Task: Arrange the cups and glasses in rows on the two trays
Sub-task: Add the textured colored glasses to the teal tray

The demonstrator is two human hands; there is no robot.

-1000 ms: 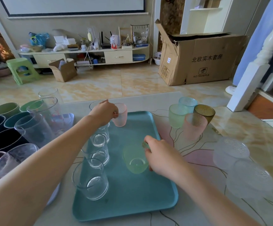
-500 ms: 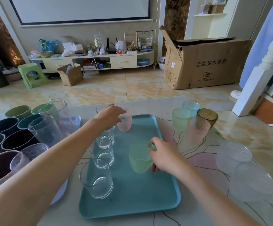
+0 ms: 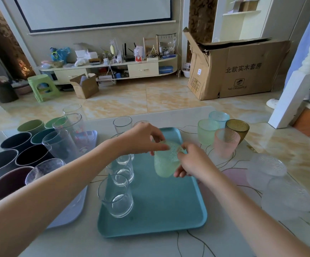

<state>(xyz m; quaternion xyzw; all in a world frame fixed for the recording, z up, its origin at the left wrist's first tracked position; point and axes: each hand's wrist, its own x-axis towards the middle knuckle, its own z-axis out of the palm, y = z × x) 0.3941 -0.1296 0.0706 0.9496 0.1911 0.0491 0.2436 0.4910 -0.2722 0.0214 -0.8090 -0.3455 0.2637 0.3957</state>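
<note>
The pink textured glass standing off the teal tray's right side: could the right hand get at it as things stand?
Probably not at once. The right hand grips the green textured glass, which the left hand also pinches at the rim. Otherwise the way to the pink textured glass looks open.

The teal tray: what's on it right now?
On the teal tray, clear glasses stand in a row along its left side. Both hands hold a green cup above it. The left hand covers much of the far end.

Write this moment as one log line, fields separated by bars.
step: placing green glass | left hand: on rim | right hand: grips side | place: above teal tray | clear glasses: one row
</note>
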